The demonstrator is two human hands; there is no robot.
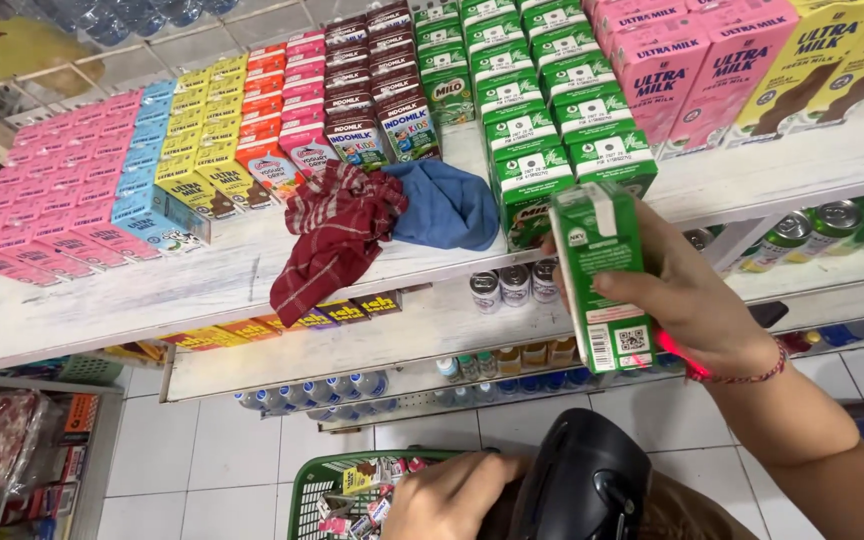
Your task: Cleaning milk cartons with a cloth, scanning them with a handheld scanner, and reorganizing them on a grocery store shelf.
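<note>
Right-hand (697,300) grip around green carton (602,275)

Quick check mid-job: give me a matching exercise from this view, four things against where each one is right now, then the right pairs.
Things:
1. green carton
2. black scanner
3. red checked cloth
4. green basket

Places:
A. on the floor, at the bottom edge of view
B. draped over the white shelf's front edge
C. held up in the right hand
D. gripped by the left hand

Pairs: 1-C, 2-D, 3-B, 4-A
</note>
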